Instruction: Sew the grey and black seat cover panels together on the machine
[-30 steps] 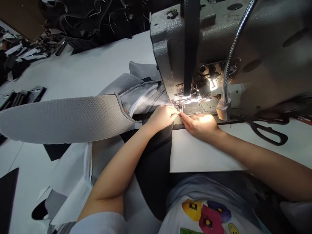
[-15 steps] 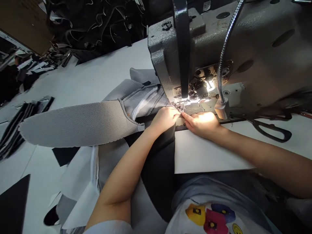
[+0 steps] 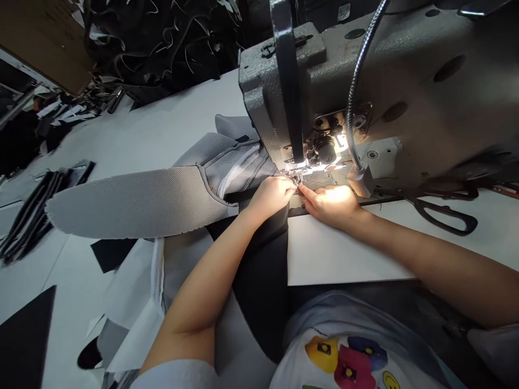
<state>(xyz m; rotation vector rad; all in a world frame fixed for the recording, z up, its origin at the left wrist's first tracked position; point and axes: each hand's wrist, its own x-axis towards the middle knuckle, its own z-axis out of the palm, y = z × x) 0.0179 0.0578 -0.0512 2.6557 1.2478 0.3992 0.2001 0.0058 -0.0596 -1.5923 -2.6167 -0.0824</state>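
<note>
Under the lit presser foot (image 3: 299, 178) of a sewing machine (image 3: 259, 102), my two hands meet almost fingertip to fingertip. My left hand (image 3: 271, 197) is closed, pinching the edge of black and grey fabric (image 3: 265, 232) just left of the foot. From the other side, my right hand (image 3: 334, 204) points its index finger to the foot, its other fingers curled in; what they pinch is too small to make out. A long grey mesh panel (image 3: 130, 202), joined to the piece by dark-edged seams, spreads left across the table. The needle point is hidden by fingers and glare.
Black-handled scissors (image 3: 448, 216) lie right of my right hand. A braided cable (image 3: 360, 81) hangs before the machine. Stacked dark pieces (image 3: 36, 210) sit at left, and a black fabric heap (image 3: 162, 43) stands behind. A white board (image 3: 344, 251) lies beneath my right forearm.
The view has shifted slightly, so the machine sits a little further left. Both hands stay at the presser foot with almost the same hold, and the fabric shows hardly any movement.
</note>
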